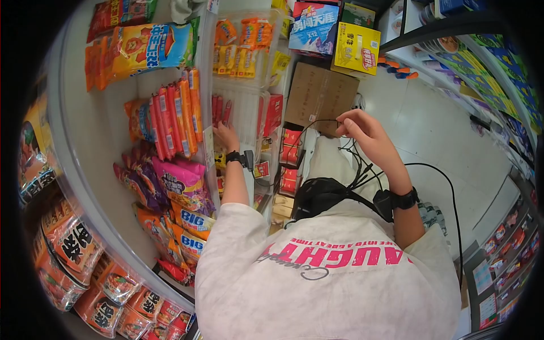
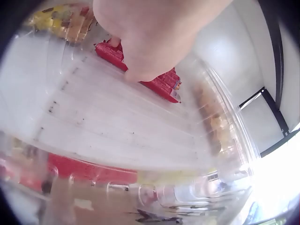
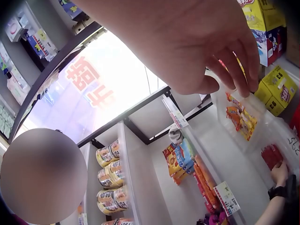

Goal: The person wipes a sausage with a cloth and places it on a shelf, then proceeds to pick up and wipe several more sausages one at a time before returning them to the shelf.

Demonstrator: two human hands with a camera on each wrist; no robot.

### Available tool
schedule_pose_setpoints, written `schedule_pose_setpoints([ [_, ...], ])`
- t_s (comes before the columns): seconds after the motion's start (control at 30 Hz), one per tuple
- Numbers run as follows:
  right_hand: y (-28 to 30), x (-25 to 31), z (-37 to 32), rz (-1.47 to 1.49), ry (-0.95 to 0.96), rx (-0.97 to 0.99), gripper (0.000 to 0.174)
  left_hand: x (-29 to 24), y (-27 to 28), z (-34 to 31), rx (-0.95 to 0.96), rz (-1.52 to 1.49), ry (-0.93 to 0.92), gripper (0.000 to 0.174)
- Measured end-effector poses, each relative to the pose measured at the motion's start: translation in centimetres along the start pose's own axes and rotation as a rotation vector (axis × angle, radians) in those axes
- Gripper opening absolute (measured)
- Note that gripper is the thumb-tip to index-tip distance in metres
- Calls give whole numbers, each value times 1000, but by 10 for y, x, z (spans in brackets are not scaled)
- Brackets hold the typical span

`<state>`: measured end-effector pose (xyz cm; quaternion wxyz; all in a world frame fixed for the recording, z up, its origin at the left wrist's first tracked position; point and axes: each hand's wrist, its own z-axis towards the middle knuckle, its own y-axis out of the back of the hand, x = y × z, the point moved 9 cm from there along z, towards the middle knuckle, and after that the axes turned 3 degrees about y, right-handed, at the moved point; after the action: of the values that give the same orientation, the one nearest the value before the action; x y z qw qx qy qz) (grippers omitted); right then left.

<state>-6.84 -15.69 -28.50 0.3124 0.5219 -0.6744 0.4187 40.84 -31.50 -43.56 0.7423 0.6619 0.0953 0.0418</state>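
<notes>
white cotton t-shirt with pink lettering [image 1: 334, 266] fills the near field of the head view. beyond it, both arms are raised toward white shop shelving.

state of work: left hand [image 1: 228, 136] is inside a clear plastic shelf bin [image 1: 245, 116], at a small group of slim red foil stick packets [image 2: 161, 85]. in the left wrist view the fingertips lie on the near ends of the packets. cannot tell whether the fingers close round one or only press on it. no red packet is outside the bin. right hand [image 1: 362, 133] is up at chest level, well apart from the left, with its fingers curled. a thin black cable [image 1: 317, 121] arcs up to its fingertips, but neither view settles whether the cable is pinched. this hand carries no packet.

judgement: early in the handling. contact with the packets is made, none is lifted clear, and most of the bin floor is bare, so nearly all of the handling is left.

location: the red packets sit at the far end of the bin, close together on its floor, just beyond the left fingertips.

orientation: the packets are long and narrow and lie flat, side by side with their long axes parallel. the axis appears to run along the bin's length, one end toward the hand and the other away from the person. in the left wrist view it slants from upper left to lower right.

nearby: orange stick packets [image 1: 180, 110] hang to the left of the bin. a brown cardboard box [image 1: 320, 93] stands on the floor to its right.
</notes>
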Motion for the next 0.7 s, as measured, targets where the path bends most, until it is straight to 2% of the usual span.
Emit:
schedule_pose_setpoints([
  [0.3,-2,-7,2,11,-21,4,23,-7,13,9,52,-94,-19,27],
  [0.4,-6,-7,2,11,-8,8,23,-6,14,11,66,-51,37,32],
  [0.5,-6,-9,2,24,-15,6,23,-9,23,13,46,-145,198,25],
  [0.6,-5,-10,3,30,-23,6,23,0,13,15,57,-135,180,28],
  [0.7,-6,-7,3,24,-22,10,23,-8,16,11,63,-64,63,30],
])
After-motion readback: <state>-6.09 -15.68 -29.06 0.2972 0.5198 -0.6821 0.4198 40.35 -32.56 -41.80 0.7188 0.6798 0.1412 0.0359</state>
